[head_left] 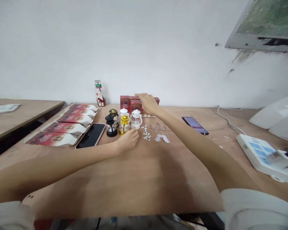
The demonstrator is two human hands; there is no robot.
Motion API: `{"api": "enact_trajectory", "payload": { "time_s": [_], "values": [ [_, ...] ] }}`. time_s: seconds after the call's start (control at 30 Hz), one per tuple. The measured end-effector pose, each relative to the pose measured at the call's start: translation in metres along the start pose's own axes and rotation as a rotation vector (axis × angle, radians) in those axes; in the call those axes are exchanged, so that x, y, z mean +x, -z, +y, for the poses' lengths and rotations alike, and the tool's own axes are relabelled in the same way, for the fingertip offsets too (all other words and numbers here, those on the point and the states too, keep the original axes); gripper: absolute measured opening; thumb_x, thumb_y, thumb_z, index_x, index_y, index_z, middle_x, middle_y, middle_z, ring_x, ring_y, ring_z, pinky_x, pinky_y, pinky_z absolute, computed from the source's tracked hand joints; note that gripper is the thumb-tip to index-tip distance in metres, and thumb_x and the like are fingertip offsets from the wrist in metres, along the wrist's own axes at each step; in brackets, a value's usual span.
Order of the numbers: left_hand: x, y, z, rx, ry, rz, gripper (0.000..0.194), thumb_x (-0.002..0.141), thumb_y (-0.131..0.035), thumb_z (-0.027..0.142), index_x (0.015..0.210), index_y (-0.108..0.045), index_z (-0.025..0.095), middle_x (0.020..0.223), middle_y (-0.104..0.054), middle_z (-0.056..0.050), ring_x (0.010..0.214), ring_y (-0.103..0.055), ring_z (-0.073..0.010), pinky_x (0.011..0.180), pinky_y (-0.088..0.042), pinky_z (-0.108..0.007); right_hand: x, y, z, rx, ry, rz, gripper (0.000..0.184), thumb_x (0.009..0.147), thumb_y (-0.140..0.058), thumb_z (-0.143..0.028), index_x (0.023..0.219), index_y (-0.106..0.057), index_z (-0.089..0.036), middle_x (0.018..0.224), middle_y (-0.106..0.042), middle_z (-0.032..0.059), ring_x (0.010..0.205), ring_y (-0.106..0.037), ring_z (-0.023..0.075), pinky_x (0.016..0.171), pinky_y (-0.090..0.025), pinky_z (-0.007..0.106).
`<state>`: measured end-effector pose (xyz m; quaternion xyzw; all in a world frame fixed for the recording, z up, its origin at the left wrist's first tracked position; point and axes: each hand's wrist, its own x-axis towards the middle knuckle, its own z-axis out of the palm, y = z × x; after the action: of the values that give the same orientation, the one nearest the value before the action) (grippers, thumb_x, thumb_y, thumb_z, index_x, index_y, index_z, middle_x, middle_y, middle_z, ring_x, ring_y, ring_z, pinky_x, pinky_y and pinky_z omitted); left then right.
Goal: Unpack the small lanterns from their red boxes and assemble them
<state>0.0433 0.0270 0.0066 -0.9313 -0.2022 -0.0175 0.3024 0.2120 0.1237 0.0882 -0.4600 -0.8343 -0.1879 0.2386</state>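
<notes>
My right hand (148, 103) reaches over a group of small red printed boxes (125, 102) against the wall, its fingers stretched across their tops. My left hand (129, 139) is closed, fingers curled, low over the table just in front of the miniature lanterns; what it holds, if anything, is hidden. Beside it stand a gold lantern (124, 123), a white lantern (136, 118) and a black lantern (111, 126). Behind these are a second white lantern (124, 111) and a dark bronze one (113, 112). Small round pieces (147, 135) and white plastic parts (162, 138) lie to the right.
Several flattened red boxes (55, 138) overlap along the left edge, beside a black-screened phone (91, 135). A carton-like packet (99, 93) stands by the wall. Thin bent wires (159, 127), another phone (195, 125) and a white power strip (256, 153) with a cable are on the right.
</notes>
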Motion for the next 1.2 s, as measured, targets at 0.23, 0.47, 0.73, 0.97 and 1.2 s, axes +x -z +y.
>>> {"api": "enact_trajectory", "payload": {
  "time_s": [0.23, 0.47, 0.73, 0.97, 1.2],
  "values": [
    [-0.010, 0.006, 0.008, 0.017, -0.017, 0.005, 0.023, 0.086, -0.046, 0.010, 0.101, -0.063, 0.013, 0.109, -0.065, -0.013, 0.107, -0.057, -0.0223, 0.098, -0.035, -0.039, 0.017, -0.006, 0.013, 0.083, -0.003, -0.185, 0.030, 0.088, -0.038, -0.014, 0.111, -0.057, -0.017, 0.128, -0.053, 0.0120, 0.120, -0.043, 0.0290, 0.095, -0.031, 0.048],
    [-0.014, -0.007, 0.008, 0.065, 0.096, -0.035, 0.026, 0.086, -0.043, 0.007, 0.104, -0.061, 0.010, 0.107, -0.065, -0.014, 0.099, -0.060, -0.0256, 0.096, -0.036, -0.043, 0.008, -0.013, 0.028, 0.185, -0.070, -0.199, 0.019, 0.081, -0.056, -0.028, 0.096, -0.052, -0.017, 0.105, -0.063, 0.0085, 0.093, -0.055, 0.0224, 0.080, -0.040, 0.035],
    [-0.021, -0.002, 0.019, -0.359, 0.230, -0.048, 0.023, 0.090, -0.039, 0.011, 0.104, -0.057, 0.011, 0.104, -0.064, -0.012, 0.094, -0.061, -0.0214, 0.080, -0.047, -0.032, -0.010, -0.005, 0.042, 0.283, -0.305, -0.101, 0.035, 0.067, -0.067, -0.041, 0.083, -0.044, -0.021, 0.088, -0.060, 0.0051, 0.087, -0.052, 0.0245, 0.079, -0.040, 0.041],
    [-0.041, -0.007, 0.023, -1.295, 0.518, 0.204, 0.034, 0.081, -0.058, 0.032, 0.113, -0.055, 0.019, 0.124, -0.057, -0.012, 0.116, -0.053, -0.0235, 0.101, -0.039, -0.041, -0.037, 0.042, 0.041, 0.557, -0.344, 0.386, 0.041, 0.069, -0.065, -0.040, 0.098, -0.043, -0.021, 0.104, -0.052, 0.0085, 0.093, -0.053, 0.0224, 0.081, -0.044, 0.040],
    [-0.046, -0.006, 0.022, -2.087, 0.829, 0.581, 0.071, 0.049, -0.085, 0.036, 0.112, -0.055, 0.020, 0.123, -0.058, -0.011, 0.118, -0.051, -0.0273, 0.101, -0.038, -0.042, -0.113, 0.038, -0.058, 1.139, -0.462, 0.394, 0.043, 0.079, -0.057, -0.049, 0.113, -0.045, -0.028, 0.110, -0.056, 0.0061, 0.096, -0.057, 0.0211, 0.080, -0.049, 0.038]
  ]
}}
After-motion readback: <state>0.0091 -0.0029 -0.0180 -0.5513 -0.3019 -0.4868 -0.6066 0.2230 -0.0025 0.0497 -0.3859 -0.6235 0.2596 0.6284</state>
